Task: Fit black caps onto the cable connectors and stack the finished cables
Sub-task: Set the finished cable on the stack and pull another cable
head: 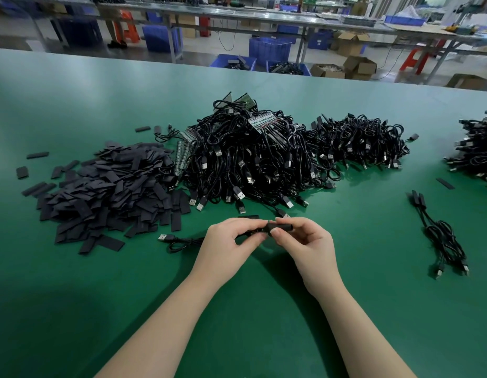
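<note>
My right hand (302, 241) pinches a black cap (281, 228) between thumb and fingers just above the green table. My left hand (231, 240) grips the connector end of a black cable, which meets the cap's left end; the joint itself is hidden by my fingers. That cable (179, 241) trails left on the table and ends in a USB plug (162, 237). A loose cap (249, 217) lies just beyond my left hand. A heap of flat black caps (108, 192) lies at the left. A big tangle of black cables (250, 159) sits in the middle.
A small stack of capped cables (438, 233) lies at the right. A second cable heap (365, 143) sits behind it, and another (476, 151) at the right edge. Stray caps (445, 184) dot the green table (264, 309). Benches and blue crates stand beyond the far edge.
</note>
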Demonstrator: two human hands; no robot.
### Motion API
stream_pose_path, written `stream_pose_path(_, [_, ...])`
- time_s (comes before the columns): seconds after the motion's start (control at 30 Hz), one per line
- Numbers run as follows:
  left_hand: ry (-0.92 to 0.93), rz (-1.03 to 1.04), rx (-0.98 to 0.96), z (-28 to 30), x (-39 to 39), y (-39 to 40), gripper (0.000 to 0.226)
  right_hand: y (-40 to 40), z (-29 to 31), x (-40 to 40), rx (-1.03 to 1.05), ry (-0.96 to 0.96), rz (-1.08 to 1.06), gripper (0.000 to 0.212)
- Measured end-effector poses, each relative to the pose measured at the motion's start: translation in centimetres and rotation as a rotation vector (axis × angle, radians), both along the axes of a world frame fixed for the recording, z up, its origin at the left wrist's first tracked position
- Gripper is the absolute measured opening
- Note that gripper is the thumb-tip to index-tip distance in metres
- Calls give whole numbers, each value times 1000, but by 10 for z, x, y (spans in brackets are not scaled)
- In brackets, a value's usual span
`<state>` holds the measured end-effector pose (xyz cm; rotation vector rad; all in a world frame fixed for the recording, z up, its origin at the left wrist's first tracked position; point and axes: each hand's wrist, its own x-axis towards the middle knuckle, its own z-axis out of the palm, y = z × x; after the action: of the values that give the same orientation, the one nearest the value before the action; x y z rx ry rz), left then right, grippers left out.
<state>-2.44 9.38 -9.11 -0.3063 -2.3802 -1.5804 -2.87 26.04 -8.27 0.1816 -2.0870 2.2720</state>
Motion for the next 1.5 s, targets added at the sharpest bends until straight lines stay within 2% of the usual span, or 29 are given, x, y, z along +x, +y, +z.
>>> stream_pose_path(0.5, [-29, -47, 57, -1, 1, -1, 49, 2, -1, -1, 19, -5, 40, 38])
stream_pose_path(0.67, [-7, -57, 123, -1, 1, 1, 48, -2, -2, 1, 13, -14, 54, 11])
stream_pose_path(0.83, [18, -1, -15, -1, 0, 0, 36, 1, -6, -1, -27, 24, 76, 31])
stream_pose_path(1.03, [-7, 72, -74, 2, 2, 0, 36, 0, -5, -1, -4, 13, 28, 12])
stream_pose_path(1.2, [59, 173, -165, 4, 2, -5, 24, 2, -9, -4, 21, -5, -10, 20])
stream_pose_path(1.33, [19, 96, -240, 4, 0, -11, 27, 2, -10, -4, 12, -29, -23, 19])
stream_pose_path(1.5, [115, 74, -279, 2, 0, -10, 20, 4, -8, -4, -51, -54, 2, 16])
